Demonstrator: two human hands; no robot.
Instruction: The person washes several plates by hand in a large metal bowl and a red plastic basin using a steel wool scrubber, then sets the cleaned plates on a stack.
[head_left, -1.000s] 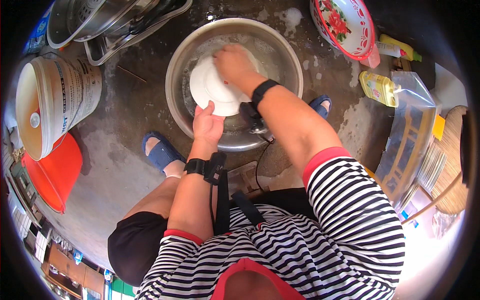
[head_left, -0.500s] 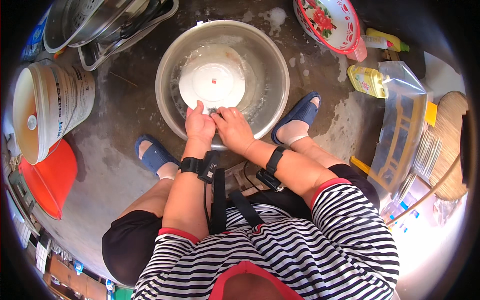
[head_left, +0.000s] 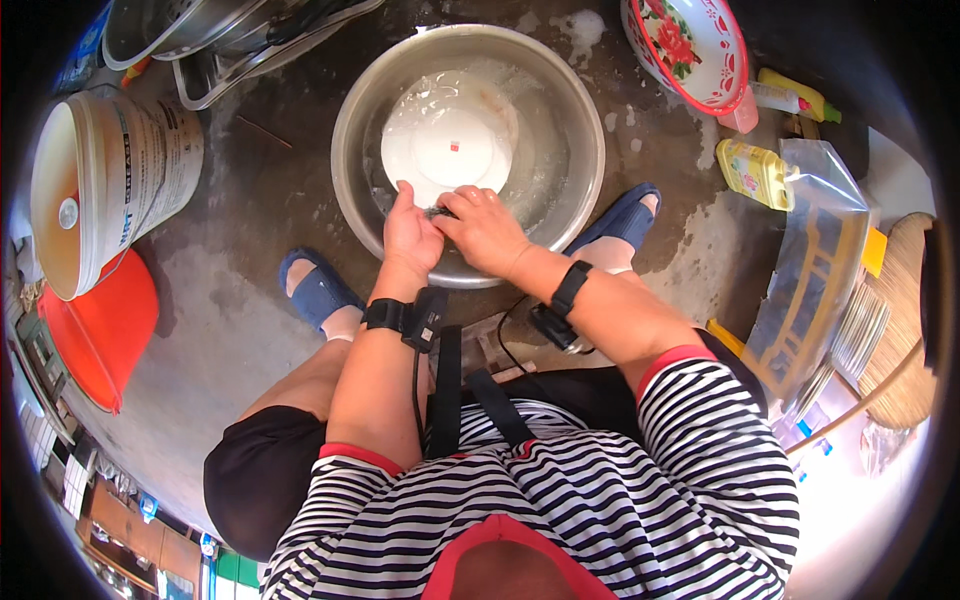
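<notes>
A wide metal basin (head_left: 585, 110) holds cloudy water. In it lies a white plate (head_left: 430, 165) with a small red mark at its centre. Over the basin's near side my left hand (head_left: 412, 235) has its palm turned up and its thumb stretched out by the plate's near rim. The other fingers of that hand are hidden. My right hand (head_left: 487, 235) is closed, its bent fingertips pinching a dark, wiry steel wool scrubber (head_left: 437, 211) against the left hand's fingers. Most of the scrubber is covered by the fingers.
At left stand a white bucket (head_left: 150, 165) and a red container (head_left: 105, 330), with metal pans (head_left: 240, 60) beyond. On the right are a floral enamel basin (head_left: 705, 50), a yellow bottle (head_left: 752, 173) and a plastic-wrapped box (head_left: 815, 260). My slippered feet flank the basin.
The whole view has shifted, so the basin appears higher and farther right. My hands sit slightly farther left against the plate, still together. The scrubber stays in my right fingers.
</notes>
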